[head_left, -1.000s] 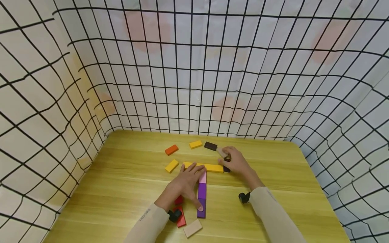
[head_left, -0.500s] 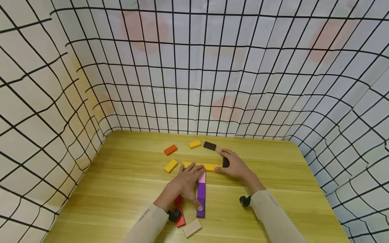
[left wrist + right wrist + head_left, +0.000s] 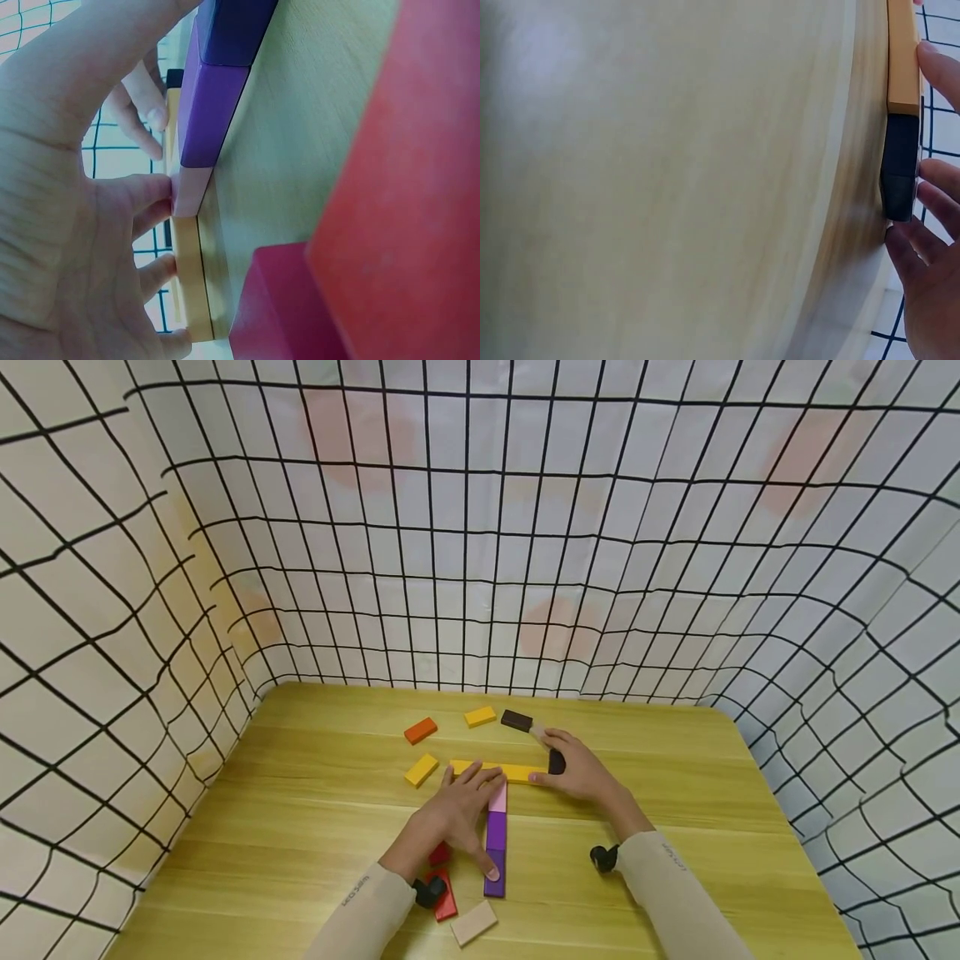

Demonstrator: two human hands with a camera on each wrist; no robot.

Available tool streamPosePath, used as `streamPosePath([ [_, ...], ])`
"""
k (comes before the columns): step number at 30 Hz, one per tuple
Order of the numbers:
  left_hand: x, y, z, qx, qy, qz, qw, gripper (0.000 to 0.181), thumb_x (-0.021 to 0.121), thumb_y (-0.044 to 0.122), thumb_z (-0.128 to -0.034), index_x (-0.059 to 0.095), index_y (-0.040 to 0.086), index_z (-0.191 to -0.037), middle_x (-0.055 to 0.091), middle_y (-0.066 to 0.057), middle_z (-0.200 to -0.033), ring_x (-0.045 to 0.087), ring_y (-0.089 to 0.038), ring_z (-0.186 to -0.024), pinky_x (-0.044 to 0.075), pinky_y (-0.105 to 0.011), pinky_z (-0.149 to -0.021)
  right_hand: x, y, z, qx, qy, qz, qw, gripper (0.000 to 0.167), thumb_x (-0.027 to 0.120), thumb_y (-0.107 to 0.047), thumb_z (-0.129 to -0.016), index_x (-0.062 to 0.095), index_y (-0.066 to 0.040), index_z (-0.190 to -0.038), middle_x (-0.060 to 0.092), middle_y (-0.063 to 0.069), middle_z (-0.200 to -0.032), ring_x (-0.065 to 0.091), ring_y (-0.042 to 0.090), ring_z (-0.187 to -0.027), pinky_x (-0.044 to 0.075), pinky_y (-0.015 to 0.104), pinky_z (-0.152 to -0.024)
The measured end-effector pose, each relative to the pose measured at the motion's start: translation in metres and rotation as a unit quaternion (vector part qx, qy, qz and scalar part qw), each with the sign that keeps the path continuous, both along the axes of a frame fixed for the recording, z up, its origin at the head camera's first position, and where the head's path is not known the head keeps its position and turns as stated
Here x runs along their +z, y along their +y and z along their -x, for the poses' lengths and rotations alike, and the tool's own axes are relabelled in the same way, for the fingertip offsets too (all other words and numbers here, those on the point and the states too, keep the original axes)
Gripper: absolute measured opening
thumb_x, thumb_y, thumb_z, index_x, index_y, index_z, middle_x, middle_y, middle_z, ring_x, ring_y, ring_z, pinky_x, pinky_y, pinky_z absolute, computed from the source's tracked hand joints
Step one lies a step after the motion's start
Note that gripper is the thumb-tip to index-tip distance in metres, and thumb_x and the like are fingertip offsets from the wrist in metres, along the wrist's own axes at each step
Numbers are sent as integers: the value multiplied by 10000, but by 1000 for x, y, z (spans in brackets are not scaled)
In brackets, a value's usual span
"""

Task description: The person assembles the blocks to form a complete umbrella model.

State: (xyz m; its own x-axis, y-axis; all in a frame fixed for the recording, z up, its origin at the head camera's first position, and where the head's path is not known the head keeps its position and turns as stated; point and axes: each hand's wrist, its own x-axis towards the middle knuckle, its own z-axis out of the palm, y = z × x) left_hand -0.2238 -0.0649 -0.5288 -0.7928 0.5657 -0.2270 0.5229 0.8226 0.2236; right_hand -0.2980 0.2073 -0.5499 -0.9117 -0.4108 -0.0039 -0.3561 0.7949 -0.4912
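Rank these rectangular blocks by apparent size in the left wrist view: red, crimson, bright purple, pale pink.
1. Red block
2. Crimson block
3. Bright purple block
4. Pale pink block
The first two run out of frame; nearness to the camera leaves true sizes unsure.

Left hand (image 3: 455,808) splays wide; right hand (image 3: 587,768) seems loosely arched.

Around the pink block (image 3: 498,798): an orange block (image 3: 421,731) at 10 o'clock, a red block (image 3: 447,902) at 7, a purple block (image 3: 496,831) and an indigo block (image 3: 495,888) toward 6, a yellow block (image 3: 480,717) near 12. The tabletop (image 3: 300,827) is yellowish-green with streaky wood grain, the sleeves (image 3: 360,918) cream with dark lettering, the white backdrop (image 3: 570,435) black-gridded with blurry peach blotches.
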Motion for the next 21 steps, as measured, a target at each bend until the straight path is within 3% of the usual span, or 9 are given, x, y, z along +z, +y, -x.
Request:
streamPosePath([
  [21,-2,-1,0,24,-41,-83,10000,1499,812,878,-467,174,248,-1668,176,61,-1729,78,-296,-1619,89,-696,-1251,-4,-3,-2,-123,22,97,9999,881,700,-582,-912,432,-54,-1563,347,147,-1662,318,429,-1521,287,652,-1215],
])
